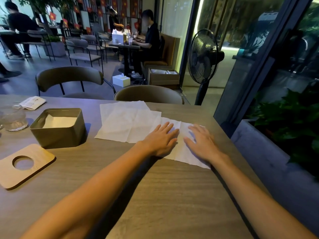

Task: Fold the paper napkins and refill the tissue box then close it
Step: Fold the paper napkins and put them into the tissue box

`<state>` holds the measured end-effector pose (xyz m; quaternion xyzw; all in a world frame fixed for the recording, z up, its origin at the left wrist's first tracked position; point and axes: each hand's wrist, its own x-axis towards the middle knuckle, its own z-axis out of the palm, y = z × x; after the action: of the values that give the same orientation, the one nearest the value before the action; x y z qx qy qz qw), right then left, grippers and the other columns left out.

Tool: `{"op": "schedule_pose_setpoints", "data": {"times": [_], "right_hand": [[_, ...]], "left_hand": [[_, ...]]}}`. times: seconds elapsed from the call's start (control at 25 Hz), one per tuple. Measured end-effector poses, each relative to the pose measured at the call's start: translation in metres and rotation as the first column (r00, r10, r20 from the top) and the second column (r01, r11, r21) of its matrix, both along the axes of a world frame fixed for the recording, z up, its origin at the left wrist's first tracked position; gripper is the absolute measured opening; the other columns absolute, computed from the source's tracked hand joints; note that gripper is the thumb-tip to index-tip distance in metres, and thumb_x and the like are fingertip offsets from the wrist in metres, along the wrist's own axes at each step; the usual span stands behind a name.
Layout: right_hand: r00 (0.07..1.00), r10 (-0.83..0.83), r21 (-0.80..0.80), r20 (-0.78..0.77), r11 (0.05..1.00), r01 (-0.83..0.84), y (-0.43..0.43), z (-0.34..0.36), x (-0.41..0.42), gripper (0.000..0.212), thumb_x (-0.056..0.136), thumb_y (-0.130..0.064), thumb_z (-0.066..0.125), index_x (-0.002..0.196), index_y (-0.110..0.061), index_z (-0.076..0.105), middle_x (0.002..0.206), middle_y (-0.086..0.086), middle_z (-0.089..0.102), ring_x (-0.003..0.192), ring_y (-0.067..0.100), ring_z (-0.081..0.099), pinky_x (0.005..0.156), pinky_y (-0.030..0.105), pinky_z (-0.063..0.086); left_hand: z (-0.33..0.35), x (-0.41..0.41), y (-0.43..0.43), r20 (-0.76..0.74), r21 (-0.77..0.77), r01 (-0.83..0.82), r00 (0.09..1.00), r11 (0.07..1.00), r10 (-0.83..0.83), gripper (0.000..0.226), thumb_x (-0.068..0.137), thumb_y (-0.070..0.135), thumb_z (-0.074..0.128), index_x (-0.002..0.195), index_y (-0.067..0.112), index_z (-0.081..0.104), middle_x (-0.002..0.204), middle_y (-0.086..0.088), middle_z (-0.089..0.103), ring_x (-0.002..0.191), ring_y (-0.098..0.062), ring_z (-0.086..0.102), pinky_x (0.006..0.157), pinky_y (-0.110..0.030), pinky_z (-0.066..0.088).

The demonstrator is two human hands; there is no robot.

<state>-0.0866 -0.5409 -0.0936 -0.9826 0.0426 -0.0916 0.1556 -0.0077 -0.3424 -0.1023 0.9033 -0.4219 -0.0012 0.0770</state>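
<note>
A white paper napkin (181,149) lies flat on the wooden table near its right edge. My left hand (160,138) and my right hand (201,142) both rest palm down on it, fingers spread, a narrow gap between them. More unfolded white napkins (124,121) lie overlapped just behind and to the left. The open grey tissue box (58,135) stands further left with folded napkins (58,121) inside. Its wooden lid (36,168), with a round hole, lies flat on the table in front of the box.
A glass (13,118) and a folded paper slip (32,102) sit at the far left. Two chairs (148,94) stand behind the table. A standing fan (202,62) and a planter with leaves (284,118) are on the right.
</note>
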Motion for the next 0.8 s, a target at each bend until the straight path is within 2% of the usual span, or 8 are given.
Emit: {"op": "schedule_pose_setpoints", "data": {"times": [0.08, 0.16, 0.4, 0.52, 0.68, 0.8], "right_hand": [[0.990, 0.102, -0.020, -0.100, 0.994, -0.105, 0.013, -0.005, 0.000, 0.058, 0.106, -0.049, 0.034, 0.159, -0.028, 0.028, 0.168, -0.002, 0.021, 0.155, 0.022, 0.014, 0.125, 0.050, 0.013], [0.977, 0.128, -0.045, -0.168, 0.990, -0.137, 0.017, -0.007, -0.001, 0.057, 0.108, -0.047, 0.026, 0.161, -0.028, 0.020, 0.170, -0.002, 0.014, 0.157, 0.021, 0.006, 0.126, 0.049, 0.005], [0.959, -0.039, -0.131, -0.282, 0.991, 0.002, -0.015, -0.010, -0.009, 0.066, 0.105, -0.057, 0.014, 0.163, -0.025, 0.005, 0.171, 0.003, -0.003, 0.157, 0.023, -0.005, 0.126, 0.047, -0.001], [0.950, -0.114, -0.127, -0.290, 0.989, 0.080, -0.024, -0.009, -0.014, 0.070, 0.105, -0.058, 0.015, 0.163, -0.021, 0.004, 0.171, 0.008, -0.004, 0.157, 0.027, -0.007, 0.126, 0.050, -0.002], [0.985, -0.009, -0.069, -0.172, 0.998, -0.003, 0.000, 0.000, -0.009, 0.067, 0.106, -0.054, 0.022, 0.163, -0.021, 0.012, 0.171, 0.005, 0.004, 0.157, 0.025, -0.003, 0.126, 0.053, 0.001], [0.984, 0.037, -0.062, -0.174, 0.997, -0.049, 0.023, 0.003, 0.006, 0.063, 0.108, -0.049, 0.023, 0.162, -0.018, 0.014, 0.171, 0.006, 0.007, 0.157, 0.025, -0.001, 0.126, 0.051, 0.003]], "left_hand": [[-0.004, -0.007, -0.007, -0.036, 0.044, -0.023, 0.999, 0.999, 0.024, 0.060, 0.104, 0.053, 0.014, 0.158, 0.027, 0.011, 0.166, -0.005, 0.005, 0.153, -0.026, -0.001, 0.121, -0.047, 0.000], [-0.004, -0.010, -0.008, -0.038, 0.094, -0.062, 0.997, 0.994, 0.066, 0.062, 0.102, 0.056, 0.011, 0.158, 0.029, 0.007, 0.166, -0.004, 0.002, 0.153, -0.025, -0.002, 0.120, -0.048, -0.003], [0.000, -0.010, 0.029, -0.071, 0.172, -0.076, 0.993, 0.982, 0.090, 0.067, 0.098, 0.066, 0.010, 0.157, 0.036, -0.002, 0.166, -0.004, -0.007, 0.152, -0.025, -0.008, 0.121, -0.048, -0.005], [0.003, -0.012, 0.041, -0.030, 0.195, -0.068, 0.997, 0.978, 0.075, 0.070, 0.097, 0.068, 0.012, 0.158, 0.034, 0.002, 0.166, -0.005, -0.005, 0.152, -0.030, -0.006, 0.122, -0.050, 0.000], [0.013, 0.006, 0.020, 0.165, 0.082, -0.039, 0.986, 0.996, 0.025, 0.065, 0.103, 0.057, 0.016, 0.158, 0.024, 0.014, 0.166, -0.006, 0.009, 0.152, -0.031, 0.005, 0.121, -0.044, 0.008], [0.012, 0.020, -0.007, 0.135, 0.103, -0.046, 0.990, 0.994, 0.032, 0.061, 0.105, 0.051, 0.018, 0.157, 0.021, 0.015, 0.165, -0.006, 0.014, 0.152, -0.032, 0.008, 0.121, -0.045, 0.011]]}}
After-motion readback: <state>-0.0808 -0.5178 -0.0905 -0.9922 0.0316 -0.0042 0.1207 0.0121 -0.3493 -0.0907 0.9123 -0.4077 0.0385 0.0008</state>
